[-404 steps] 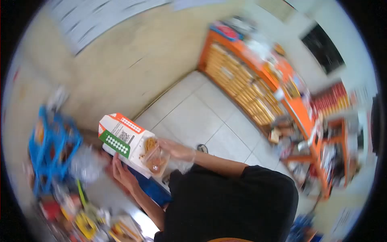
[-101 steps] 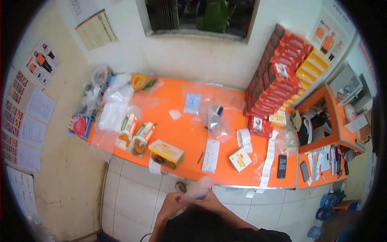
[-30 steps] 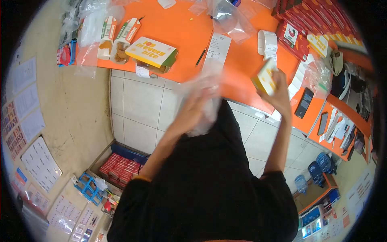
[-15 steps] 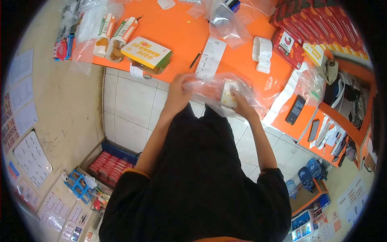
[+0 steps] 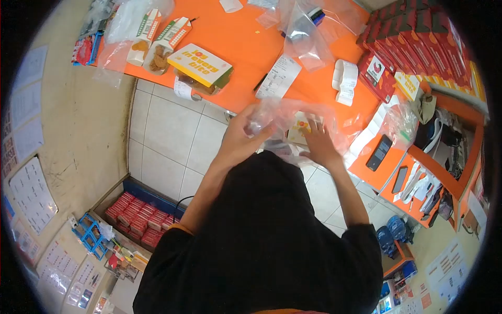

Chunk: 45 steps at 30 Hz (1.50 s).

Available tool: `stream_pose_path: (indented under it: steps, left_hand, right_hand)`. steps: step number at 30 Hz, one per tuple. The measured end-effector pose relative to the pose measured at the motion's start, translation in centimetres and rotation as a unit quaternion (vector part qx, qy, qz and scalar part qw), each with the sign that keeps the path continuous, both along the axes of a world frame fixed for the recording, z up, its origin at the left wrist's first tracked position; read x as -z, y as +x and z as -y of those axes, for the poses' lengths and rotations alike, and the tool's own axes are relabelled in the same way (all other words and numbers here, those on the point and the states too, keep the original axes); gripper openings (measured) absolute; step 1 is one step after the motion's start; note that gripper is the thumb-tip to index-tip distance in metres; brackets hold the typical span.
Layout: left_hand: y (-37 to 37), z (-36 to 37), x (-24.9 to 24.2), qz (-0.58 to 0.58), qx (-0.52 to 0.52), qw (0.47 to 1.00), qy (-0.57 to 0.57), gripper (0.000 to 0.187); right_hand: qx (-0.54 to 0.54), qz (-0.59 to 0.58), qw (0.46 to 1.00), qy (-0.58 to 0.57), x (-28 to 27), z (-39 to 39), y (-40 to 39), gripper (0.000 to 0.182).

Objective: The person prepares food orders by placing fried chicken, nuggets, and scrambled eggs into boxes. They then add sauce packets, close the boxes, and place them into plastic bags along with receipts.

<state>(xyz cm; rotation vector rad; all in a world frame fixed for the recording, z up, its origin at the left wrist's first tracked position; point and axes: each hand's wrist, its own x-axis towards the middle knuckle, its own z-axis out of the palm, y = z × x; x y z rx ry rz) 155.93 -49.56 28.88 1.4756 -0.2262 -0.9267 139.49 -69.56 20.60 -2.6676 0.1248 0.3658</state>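
A clear plastic bag [image 5: 277,112] lies between my hands at the table's front edge. My left hand [image 5: 241,137] has its fingers wrapped round the bag's gathered left side. Inside the bag, or under its film, is a small white packet with yellow and red print [image 5: 298,128]. My right hand [image 5: 320,142] rests over the packet's right side with its fingers spread. Just beyond the bag lies a printed receipt [image 5: 280,77]. A yellow and white food box [image 5: 201,65] sits to the left, beside two open cartons of fried food [image 5: 161,55].
On the orange table [image 5: 230,31], stacked red boxes [image 5: 413,42] stand at the back right. A curled receipt [image 5: 345,81], a phone [image 5: 379,153] and more plastic bags [image 5: 303,36] lie about. Tiled floor [image 5: 172,125] shows below the edge.
My right hand has gone from gripping the packet to lying spread over it. My left hand has drawn more of the bag together. The view has shifted, and the printed receipt looks more tilted.
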Motion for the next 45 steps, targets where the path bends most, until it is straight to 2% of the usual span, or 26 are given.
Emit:
stream_pose_path:
  steps: [1, 2, 3, 5, 7, 9, 13, 15, 17, 18, 20, 23, 25, 27, 28, 30, 31, 32, 33, 35, 36, 38, 41, 43, 44, 45]
  left_hand:
    - [-0.2, 0.0, 0.5, -0.018, -0.025, 0.999, -0.01, 0.036]
    - [-0.6, 0.0, 0.0, -0.043, 0.006, 0.999, -0.034, 0.042]
    - [-1.3, 0.0, -0.2, -0.069, 0.035, 0.997, -0.029, 0.041]
    - [-2.8, -0.2, -0.3, -0.114, 0.085, 0.99, -0.017, 0.039]
    - [-4.3, -0.5, -0.3, -0.116, 0.102, 0.988, -0.019, 0.035]
    - [-5.0, -1.4, 0.8, -0.066, 0.147, 0.987, -0.004, 0.03]
    - [-4.3, -2.7, 1.0, -0.024, 0.116, 0.987, -0.105, 0.028]
    - [-3.8, -2.4, 1.8, -0.098, 0.06, 0.985, -0.132, 0.028]
    - [-3.3, -2.0, 1.9, -0.184, 0.022, 0.971, -0.15, 0.044]
    - [-2.7, -1.7, 1.1, -0.182, 0.018, 0.969, -0.165, 0.048]
    - [-2.0, -1.3, 1.0, -0.144, 0.016, 0.971, -0.189, 0.055]
    - [-2.3, -1.4, 1.4, -0.08, 0.025, 0.979, -0.188, 0.059]
    - [-2.0, -1.6, -0.2, -0.077, 0.035, 0.983, -0.165, 0.055]
    - [-2.4, -1.7, -4.2, 0.192, 0.085, 0.977, 0.022, 0.046]
    - [-2.7, -1.4, -6.1, 0.33, 0.095, 0.933, 0.11, 0.041]
    - [-4.9, -0.1, -8.5, 0.332, 0.149, 0.931, -0.012, 0.032]
    - [-5.8, 0.6, -9.2, 0.33, 0.169, 0.926, -0.067, 0.028]
    - [-7.0, 2.7, -9.5, 0.289, 0.248, 0.915, -0.135, 0.023]
    - [-8.9, 5.1, -5.9, 0.295, 0.264, 0.909, -0.129, 0.024]
    - [-9.9, 8.1, 1.8, 0.244, 0.331, 0.908, 0.081, 0.028]
    - [-10.0, 9.0, 6.0, 0.28, 0.325, 0.891, 0.149, 0.027]
    - [-9.0, 10.0, 12.9, 0.327, 0.301, 0.862, 0.242, 0.025]
    - [-8.1, 9.8, 17.3, 0.35, 0.264, 0.848, 0.296, 0.023]
    - [-7.6, 9.8, 19.0, 0.355, 0.226, 0.852, 0.312, 0.022]
    - [-6.9, 9.5, 19.7, 0.357, 0.207, 0.854, 0.316, 0.021]
    - [-6.2, 9.5, 20.1, 0.357, 0.194, 0.86, 0.308, 0.02]
  right_hand:
    - [0.021, -0.01, 0.995, 0.094, -3.8, 1.2, 1.6, 0.053]
    - [0.096, -0.053, 0.946, 0.306, -9.1, 2.9, 3.9, 0.052]
    - [0.16, -0.095, 0.844, 0.503, -11.5, 3.5, 5.6, 0.051]
    - [0.356, 0.018, 0.817, 0.453, -5.0, 6.6, 9.0, 0.052]
    - [0.413, -0.077, 0.892, 0.169, 3.6, 5.5, 13.9, 0.05]
    - [0.376, -0.053, 0.925, -0.016, 13.3, 4.3, 16.2, 0.047]
    - [0.443, 0.158, 0.794, 0.384, 10.6, 1.9, 18.7, 0.054]
    - [0.399, 0.222, 0.789, 0.411, -4.1, 0.7, 17.6, 0.057]
    - [0.398, 0.264, 0.764, 0.435, -10.1, 1.4, 12.5, 0.055]
    - [0.359, 0.097, 0.656, 0.657, -8.0, 4.1, 7.3, 0.04]
    - [0.265, -0.07, 0.581, 0.766, -2.7, 4.4, 2.7, 0.021]
    - [0.193, -0.043, 0.806, 0.558, 2.0, -0.9, 1.3, 0.016]
    - [0.208, -0.028, 0.868, 0.45, 5.2, -1.2, 0.8, 0.018]
    - [0.173, 0.128, 0.959, 0.184, 5.8, -0.8, -0.5, 0.02]
    - [0.147, 0.213, 0.966, -0.005, 5.9, -0.8, -1.4, 0.021]
    - [0.176, 0.264, 0.937, -0.146, 7.2, -1.1, -2.4, 0.025]
    - [0.295, 0.18, 0.935, 0.079, 9.1, -0.8, -3.4, 0.027]
    - [0.439, 0.118, 0.851, 0.263, 10.9, -0.7, -4.5, 0.029]
    - [0.362, 0.212, 0.864, 0.279, 9.2, -0.9, -3.5, 0.029]
    - [0.171, 0.378, 0.853, 0.316, 4.7, -1.7, -1.2, 0.03]
    - [0.237, 0.221, 0.886, 0.332, 6.0, -1.3, -1.9, 0.029]
    - [0.288, 0.138, 0.917, 0.239, 5.0, -0.8, -2.6, 0.033]
    - [0.318, 0.028, 0.942, 0.103, 3.9, -1.7, -5.7, 0.043]
    - [0.168, 0.023, 0.982, 0.077, 7.4, -0.6, -10.2, 0.048]
    - [0.083, -0.099, 0.973, 0.193, 4.9, -0.8, -8.8, 0.052]
    - [0.046, -0.015, 0.982, 0.184, 4.2, -2.8, -8.3, 0.05]
